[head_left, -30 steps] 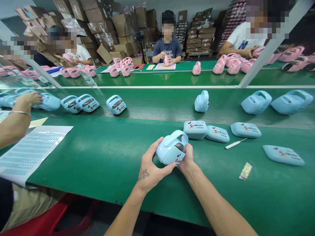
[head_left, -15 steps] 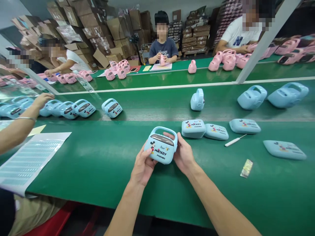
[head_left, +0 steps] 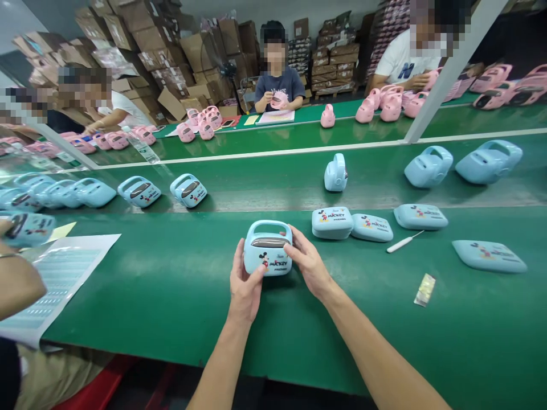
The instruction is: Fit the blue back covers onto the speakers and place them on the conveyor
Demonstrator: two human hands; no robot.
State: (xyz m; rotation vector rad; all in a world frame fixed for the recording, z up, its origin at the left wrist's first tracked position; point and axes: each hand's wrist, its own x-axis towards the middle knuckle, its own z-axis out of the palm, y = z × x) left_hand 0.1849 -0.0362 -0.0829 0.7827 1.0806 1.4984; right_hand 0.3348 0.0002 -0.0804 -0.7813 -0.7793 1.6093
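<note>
A light-blue device with a carry handle (head_left: 270, 255) stands nearly upright over the green table, its front toward me. That front has a dark glossy window, a Mickey figure and lettering. My left hand (head_left: 247, 287) grips its left side and lower front, thumb on the face. On the other side, my right hand (head_left: 308, 263) holds the right edge, thumb near the window; some of its fingers are hidden behind the device. To the right lie light-blue printed shells (head_left: 332, 222) and a white-handled thin tool (head_left: 404, 242).
More blue devices (head_left: 188, 190) stand along the recessed strip ahead. A small yellowish packet (head_left: 424, 290) lies at right, printed sheets (head_left: 70, 279) at left. A co-worker's arm (head_left: 19, 285) reaches in from the left with a blue device. White posts (head_left: 453, 74) rise beyond, before people handling pink devices.
The device in my hands has turned more squarely toward me and shifted slightly left. My right thumb has come round to its front. The co-worker at left has picked up a blue device.
</note>
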